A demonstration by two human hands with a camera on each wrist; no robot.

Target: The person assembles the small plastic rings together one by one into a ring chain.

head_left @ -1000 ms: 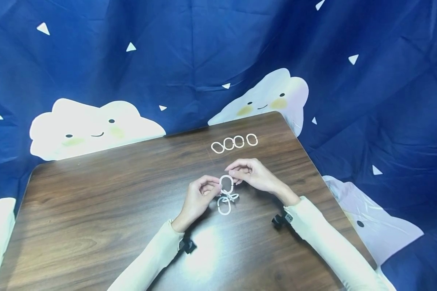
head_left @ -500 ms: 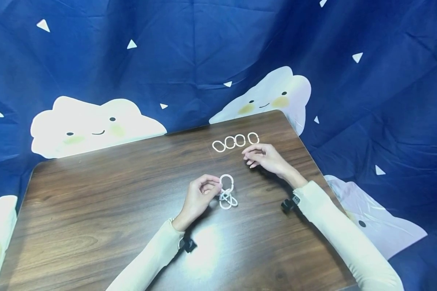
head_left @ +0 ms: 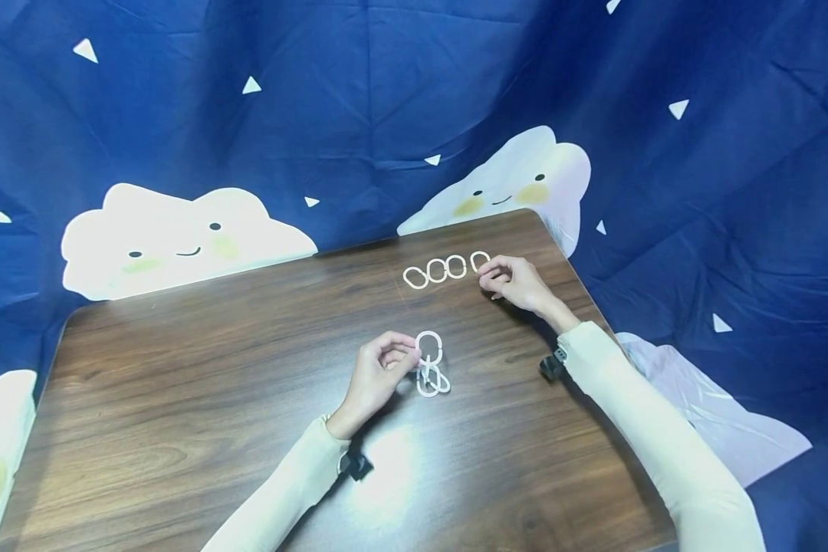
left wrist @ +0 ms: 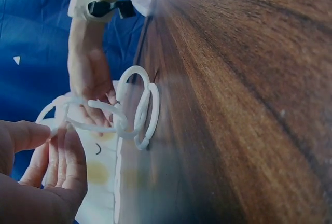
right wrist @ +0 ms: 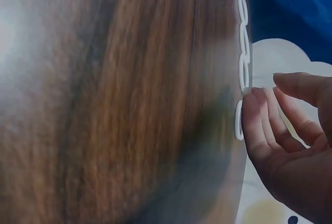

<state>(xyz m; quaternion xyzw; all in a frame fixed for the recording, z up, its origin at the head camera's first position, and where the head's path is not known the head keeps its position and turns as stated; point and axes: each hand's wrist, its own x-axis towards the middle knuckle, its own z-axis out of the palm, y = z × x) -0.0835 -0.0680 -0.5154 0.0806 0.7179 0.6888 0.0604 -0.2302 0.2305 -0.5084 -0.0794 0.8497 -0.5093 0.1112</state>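
Pinching a white ring (head_left: 428, 333) between thumb and fingers, your left hand (head_left: 382, 366) is holding it over the wood-grain worktop (head_left: 248, 399) in the head view. More linked rings (head_left: 428, 395) are hanging below it, threaded through one another. Your right hand (head_left: 517, 282) is covering part of the rightmost loose ring (head_left: 479, 254), which is lying near the far edge, just beside a row of three loose rings (head_left: 446, 268). A blue cloth (head_left: 317, 100) is hanging behind.

In the left wrist view, the linked rings are stretching from your fingertips toward the worktop, and your right hand is showing beyond them.

In the right wrist view, your right thumb and fingers are standing apart beside the rightmost loose ring; whether they are touching it, I cannot tell.
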